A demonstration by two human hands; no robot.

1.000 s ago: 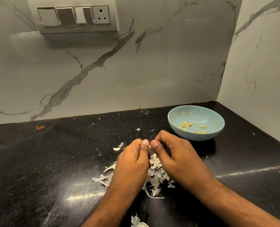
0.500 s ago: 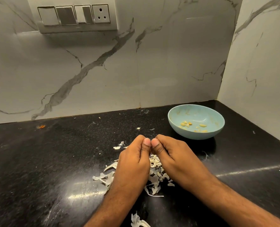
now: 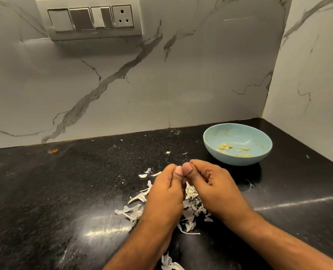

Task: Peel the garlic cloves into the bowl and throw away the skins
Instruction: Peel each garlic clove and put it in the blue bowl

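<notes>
Both hands are edging toward the one pale blue round bowl (image 3: 237, 131), left hand (image 3: 166, 193) and right hand (image 3: 214, 189) curled thumb-to-thumb, their catch hidden; roughly eight peeled yellowish cloves (image 3: 225, 147) inside, papery white skins (image 3: 190, 213) piling on the black speckled stone counter (image 3: 64, 191) before it, marble wall (image 3: 161, 84) behind.

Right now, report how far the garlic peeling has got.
Done: several peeled cloves lie in the blue bowl. In hand: left hand and right hand meet thumb to thumb, pinching something small, mostly hidden. Left: the skins sit piled on the counter, not yet thrown away.

Pale blue bowl (image 3: 216, 151), yellowish cloves (image 3: 225, 147), whitish skins (image 3: 132, 211), black speckled counter (image 3: 64, 191), grey-veined white marble wall (image 3: 161, 84)
</notes>
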